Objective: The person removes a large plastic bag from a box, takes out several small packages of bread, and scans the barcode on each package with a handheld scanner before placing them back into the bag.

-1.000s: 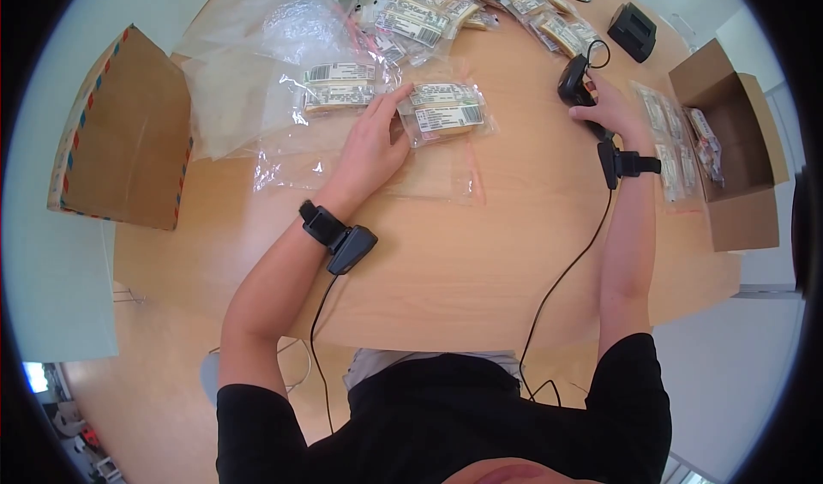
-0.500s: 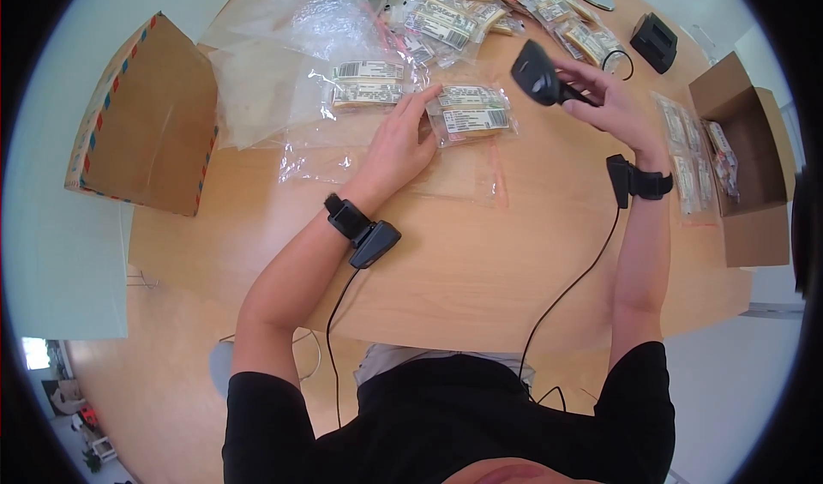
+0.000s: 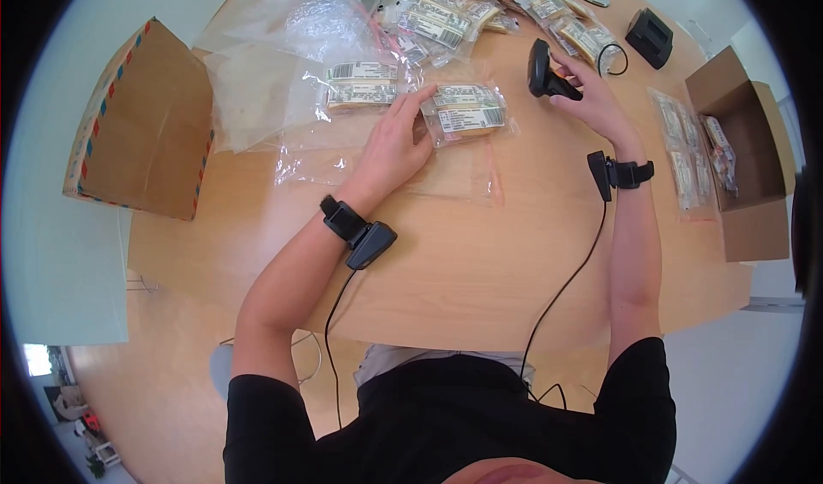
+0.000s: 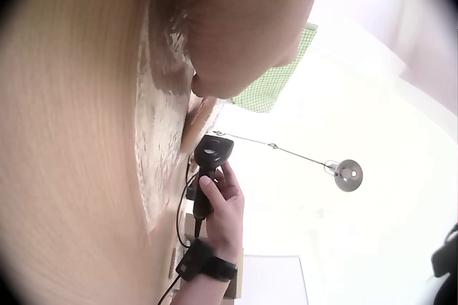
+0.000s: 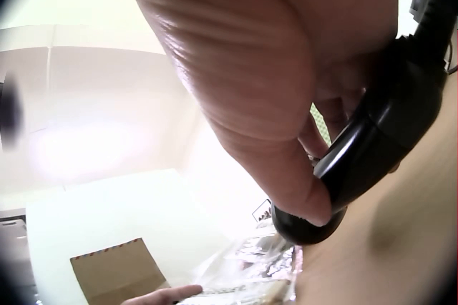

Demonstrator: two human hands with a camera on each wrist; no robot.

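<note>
My right hand [image 3: 596, 107] grips a black handheld barcode scanner [image 3: 539, 68], its head turned towards the packets on the left. In the right wrist view the thumb [image 5: 304, 190] lies along the scanner's body [image 5: 386, 130]. My left hand [image 3: 393, 151] rests on a clear plastic bag [image 3: 313, 160], fingertips at the left edge of a labelled food packet [image 3: 468, 120]. That packet lies flat with its barcode labels facing up. Just left of it is a second labelled packet [image 3: 362, 84].
Many similar packets [image 3: 433, 21] are heaped at the back. A brown box with a striped edge [image 3: 146, 124] stands on the left; an open cardboard box [image 3: 746, 158] on the right has bagged packets [image 3: 681, 154] beside it. A black cradle [image 3: 650, 38] sits at the back right.
My right hand has lifted the scanner and brought it left towards the packet, then turned it and shifted slightly back right. My left hand has stayed at the packet's edge.
</note>
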